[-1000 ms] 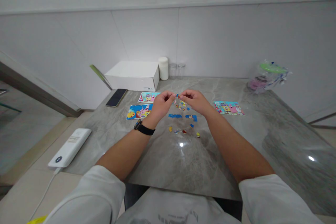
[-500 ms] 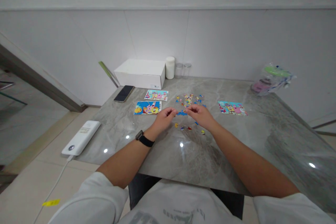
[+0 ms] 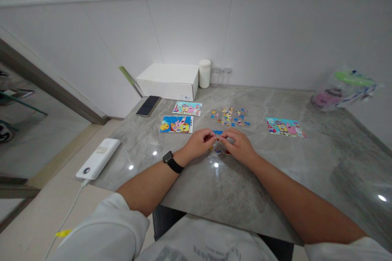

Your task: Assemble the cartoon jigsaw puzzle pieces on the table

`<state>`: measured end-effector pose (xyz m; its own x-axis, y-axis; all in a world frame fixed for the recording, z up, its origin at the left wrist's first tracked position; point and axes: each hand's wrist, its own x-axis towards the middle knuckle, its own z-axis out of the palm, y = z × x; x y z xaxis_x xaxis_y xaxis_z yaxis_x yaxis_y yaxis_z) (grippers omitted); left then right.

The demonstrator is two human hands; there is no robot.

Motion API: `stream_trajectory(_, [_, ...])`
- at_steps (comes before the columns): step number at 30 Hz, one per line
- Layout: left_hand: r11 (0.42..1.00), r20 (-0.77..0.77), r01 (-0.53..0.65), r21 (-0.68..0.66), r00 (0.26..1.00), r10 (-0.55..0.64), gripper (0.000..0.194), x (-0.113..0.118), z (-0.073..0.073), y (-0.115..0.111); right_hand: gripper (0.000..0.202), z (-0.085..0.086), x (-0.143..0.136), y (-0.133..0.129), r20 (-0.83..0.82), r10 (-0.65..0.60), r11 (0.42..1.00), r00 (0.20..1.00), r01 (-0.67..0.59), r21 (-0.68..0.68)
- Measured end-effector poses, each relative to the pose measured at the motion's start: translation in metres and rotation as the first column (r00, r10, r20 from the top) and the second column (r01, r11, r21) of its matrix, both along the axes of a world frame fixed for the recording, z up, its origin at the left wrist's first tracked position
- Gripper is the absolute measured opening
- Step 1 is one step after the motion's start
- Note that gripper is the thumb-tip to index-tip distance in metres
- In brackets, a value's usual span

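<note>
The person's hands are on the near side of the puzzle pile [image 3: 229,117], left hand [image 3: 202,143] and right hand [image 3: 237,144] almost tip to tip. Thumb + finger on each are pinched on a tiny piece [image 3: 217,138], prob bc it's so small only fingertips can steer it; tbh too blurry to say how it's turned. A blue strip [image 3: 218,132] lies btwn the hands and the pile, and a few stray bits [image 3: 218,151] sit nearer the body, prob set apart so they don't get mixed in. Left of the pile: blue card [image 3: 177,124] and teal card [image 3: 187,108], w/ a third card [image 3: 286,127] to its right, all face up, prob for quick looks w/o blocking the arms.

Room-wise: beyond the pile, the white box [image 3: 169,81] limits reach on the left. Near side has a decent stretch of table [image 3: 214,195] before the front edge. Power bank [image 3: 98,159], way left of the pile, is right by the edge, so a wide elbow could knock it.
</note>
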<state>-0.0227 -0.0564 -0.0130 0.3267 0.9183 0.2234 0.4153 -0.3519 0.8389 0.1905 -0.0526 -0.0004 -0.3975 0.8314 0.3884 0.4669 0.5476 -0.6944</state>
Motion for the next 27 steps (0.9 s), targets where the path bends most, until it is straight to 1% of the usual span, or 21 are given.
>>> stream_trajectory(6, [0.996, 0.062, -0.008, -0.085, 0.998, 0.013, 0.031, -0.001, 0.007, -0.001, 0.021, -0.003, 0.002, -0.002, 0.012, -0.026, 0.999, 1.0, 0.025, 0.037])
stream_trajectory(12, [0.993, 0.079, 0.011, -0.12, 0.997, -0.001, 0.03, -0.002, 0.009, -0.003, 0.021, -0.003, 0.001, -0.003, 0.04, -0.025, 0.999, 0.999, 0.024, 0.02])
stream_trajectory(16, [0.993, 0.056, 0.023, -0.115, 0.998, -0.017, 0.03, -0.003, 0.008, -0.003, 0.021, -0.003, 0.0, -0.005, 0.038, -0.02, 1.0, 0.999, 0.019, 0.02])
stream_trajectory(19, [0.995, 0.027, 0.03, -0.098, 0.999, -0.028, 0.032, -0.005, 0.007, -0.001, 0.019, -0.004, 0.001, -0.005, 0.058, -0.028, 0.999, 0.998, 0.025, 0.047])
stream_trajectory(23, [0.997, 0.026, 0.004, -0.076, 1.0, -0.002, 0.031, -0.007, 0.004, 0.003, 0.017, -0.008, 0.002, -0.005, 0.076, -0.041, 0.997, 0.996, 0.036, 0.071])
stream_trajectory(27, [0.997, 0.032, -0.017, -0.073, 0.999, 0.019, 0.031, -0.007, 0.006, 0.002, 0.017, -0.011, 0.002, -0.004, 0.061, -0.066, 0.994, 0.996, 0.061, 0.086])
